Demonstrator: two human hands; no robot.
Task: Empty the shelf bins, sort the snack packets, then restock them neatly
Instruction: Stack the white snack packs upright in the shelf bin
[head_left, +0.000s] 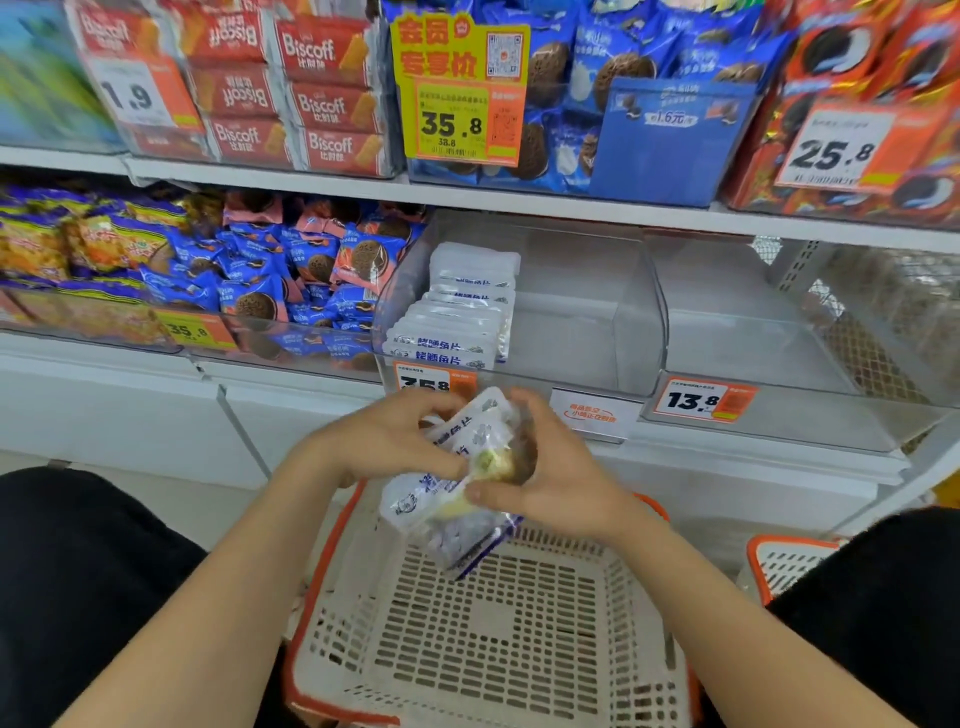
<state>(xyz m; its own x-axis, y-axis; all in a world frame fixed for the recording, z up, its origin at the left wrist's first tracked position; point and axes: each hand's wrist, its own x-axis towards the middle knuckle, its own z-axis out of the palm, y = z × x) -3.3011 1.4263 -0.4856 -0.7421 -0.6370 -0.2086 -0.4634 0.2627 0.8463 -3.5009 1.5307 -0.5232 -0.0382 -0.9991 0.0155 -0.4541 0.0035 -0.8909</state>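
Both hands hold a small bunch of white snack packets (457, 488) with blue print above a beige mesh basket (498, 639) with an orange rim. My left hand (395, 441) grips the bunch from the left, and my right hand (550, 473) grips it from the right. Behind them, a clear shelf bin (587, 322) holds a neat row of the same white packets (462, 306) along its left side; the rest of that bin is bare.
A second clear bin (758, 338) with a 13.8 price tag stands to the right. Bins of blue cookie packets (291, 275) and yellow snacks (78, 244) lie left. Upper shelf carries Biscoff packs (291, 83). Another basket (784, 561) sits at right.
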